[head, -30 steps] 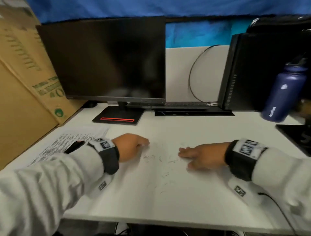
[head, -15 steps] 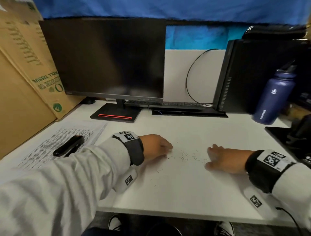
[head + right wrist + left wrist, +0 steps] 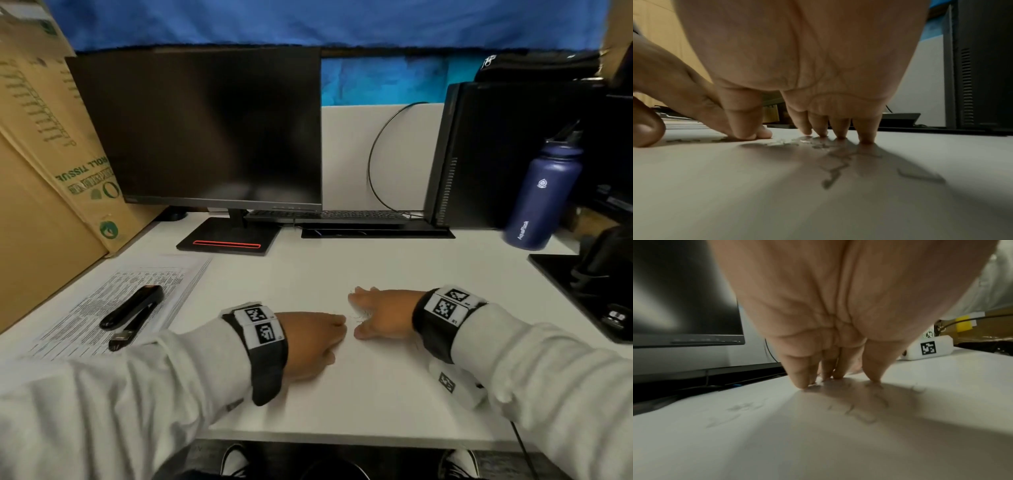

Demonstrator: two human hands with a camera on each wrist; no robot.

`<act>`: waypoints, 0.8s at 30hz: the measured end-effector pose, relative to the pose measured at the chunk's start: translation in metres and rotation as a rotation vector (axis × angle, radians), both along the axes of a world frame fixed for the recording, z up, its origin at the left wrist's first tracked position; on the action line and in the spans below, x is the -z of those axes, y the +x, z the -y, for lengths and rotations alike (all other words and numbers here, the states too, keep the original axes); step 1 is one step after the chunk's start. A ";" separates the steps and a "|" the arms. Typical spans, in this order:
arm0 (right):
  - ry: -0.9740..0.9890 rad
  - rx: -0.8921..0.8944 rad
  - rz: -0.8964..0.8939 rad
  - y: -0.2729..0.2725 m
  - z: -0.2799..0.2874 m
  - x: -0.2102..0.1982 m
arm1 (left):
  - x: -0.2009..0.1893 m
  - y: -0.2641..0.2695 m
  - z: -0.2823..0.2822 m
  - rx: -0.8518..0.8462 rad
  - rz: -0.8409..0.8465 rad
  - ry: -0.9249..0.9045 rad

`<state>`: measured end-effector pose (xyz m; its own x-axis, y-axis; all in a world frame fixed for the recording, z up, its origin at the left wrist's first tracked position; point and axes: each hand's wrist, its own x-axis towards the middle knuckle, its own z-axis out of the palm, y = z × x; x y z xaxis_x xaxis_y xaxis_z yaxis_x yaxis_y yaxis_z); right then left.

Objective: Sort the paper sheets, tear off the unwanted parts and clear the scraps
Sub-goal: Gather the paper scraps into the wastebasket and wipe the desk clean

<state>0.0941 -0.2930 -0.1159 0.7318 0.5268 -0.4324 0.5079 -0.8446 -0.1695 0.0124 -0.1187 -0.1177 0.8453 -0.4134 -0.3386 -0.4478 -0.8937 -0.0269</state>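
Observation:
Tiny paper scraps (image 3: 358, 318) lie bunched on the white desk (image 3: 342, 394) between my two hands. My left hand (image 3: 337, 329) is arched, its fingertips (image 3: 801, 382) pressed on the desk beside the scraps (image 3: 869, 410), holding nothing. My right hand (image 3: 359, 311) faces it with fingers spread, tips (image 3: 840, 134) on the desk around the scraps (image 3: 836, 162). The hands nearly touch; the left hand (image 3: 663, 78) shows in the right wrist view. Printed paper sheets (image 3: 85, 325) lie at the left with a black stapler (image 3: 133, 306) on top.
A dark monitor (image 3: 205, 130) and a keyboard (image 3: 325, 216) stand at the back, a black computer tower (image 3: 496, 154) and a blue bottle (image 3: 544, 195) at the back right. Cardboard boxes (image 3: 44, 171) line the left side. A black tray (image 3: 589, 291) lies at the right.
Both hands have slid toward each other across the desk, pushing the scattered scraps into a small bunch between them. The gap between the hands has almost closed.

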 end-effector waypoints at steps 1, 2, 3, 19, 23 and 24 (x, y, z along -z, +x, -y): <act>-0.008 -0.025 0.001 -0.002 0.000 0.001 | 0.000 -0.001 -0.011 0.025 0.015 -0.034; -0.006 -0.051 0.003 -0.004 0.002 0.001 | 0.001 -0.002 -0.023 0.047 0.029 -0.061; 0.004 -0.075 0.001 -0.007 0.007 0.002 | 0.001 -0.002 -0.035 0.061 0.035 -0.083; -0.062 0.407 0.168 -0.010 0.078 -0.009 | -0.017 0.002 -0.047 -0.454 0.017 0.023; -0.053 0.280 0.168 -0.021 0.040 -0.004 | -0.011 0.006 -0.028 -0.359 0.044 -0.038; -0.077 0.228 0.183 -0.024 0.032 -0.003 | -0.009 0.008 -0.025 -0.345 0.058 -0.069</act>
